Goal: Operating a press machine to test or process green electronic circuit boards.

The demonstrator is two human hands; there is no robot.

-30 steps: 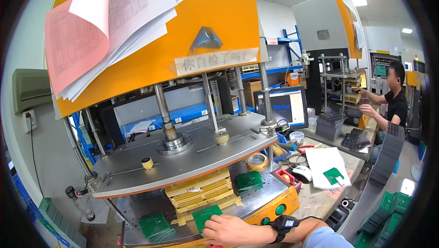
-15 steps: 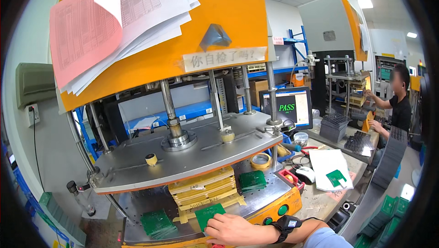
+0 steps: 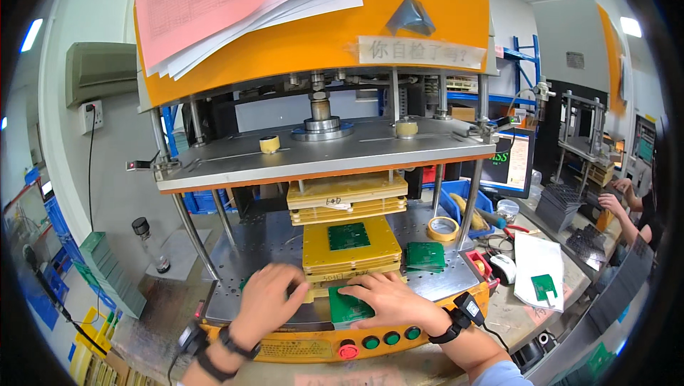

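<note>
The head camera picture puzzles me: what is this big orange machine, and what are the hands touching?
No robot here: these are a person's own bare hands, seen from a head-worn camera whose wide lens bends straight edges. The orange machine looks like a press. Its grey metal plate sits on posts, with an upper yellow block beneath. On the bed stands a lower yellow block with a green board on top. The right hand touches another board in front; whether it grips is unclear. The left hand shows nothing held. To the right lie a board stack and a tape roll.
</note>
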